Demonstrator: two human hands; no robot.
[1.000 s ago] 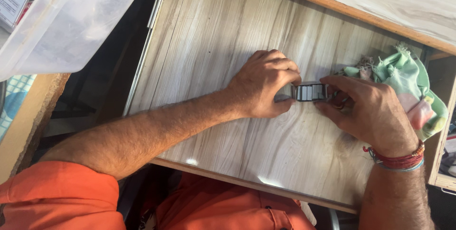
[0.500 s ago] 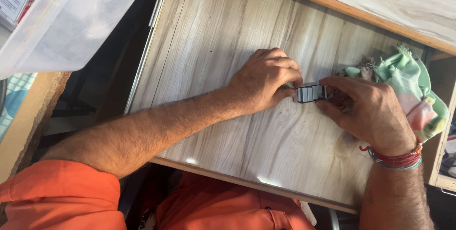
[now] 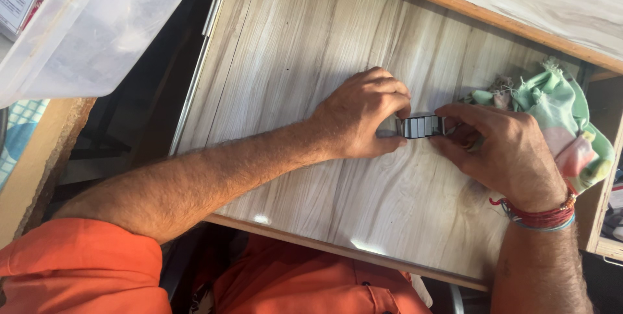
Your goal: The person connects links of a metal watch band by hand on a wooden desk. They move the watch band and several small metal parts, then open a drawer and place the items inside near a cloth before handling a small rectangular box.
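Both hands are gripping a dark metal link watch band [image 3: 422, 126] over the pale wood-grain board [image 3: 292, 61].

The left hand [image 3: 363, 116] and right hand [image 3: 506, 152] are each pinching one end with curled fingers, hiding both ends; a green cloth [image 3: 558, 100] is lying just beyond the right hand.

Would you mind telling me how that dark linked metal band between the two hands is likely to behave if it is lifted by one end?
The metal band is made of separate links, so it would probably drape rather than stay straight. Its glossy surface suggests it may slip in a loose pinch. Lying flat on the wooden board between the left hand and right hand, it seems unlikely to roll.
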